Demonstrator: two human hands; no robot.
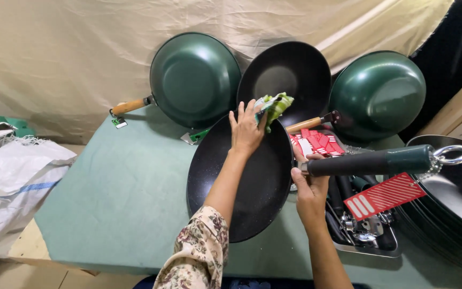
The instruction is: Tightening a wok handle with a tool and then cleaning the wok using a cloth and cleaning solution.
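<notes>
A black pan is held tilted over the green-covered table, its inside facing me. My left hand presses a green and white cloth against the pan's upper rim. My right hand grips the pan where its dark handle joins the bowl. The handle points right and ends in a metal ring, with a red and white tag hanging from it.
Three pans lean against the beige backdrop: a green one at left, a black one in the middle, a green one at right. A metal tray holds handles. Stacked black pans sit far right, white sacks at left.
</notes>
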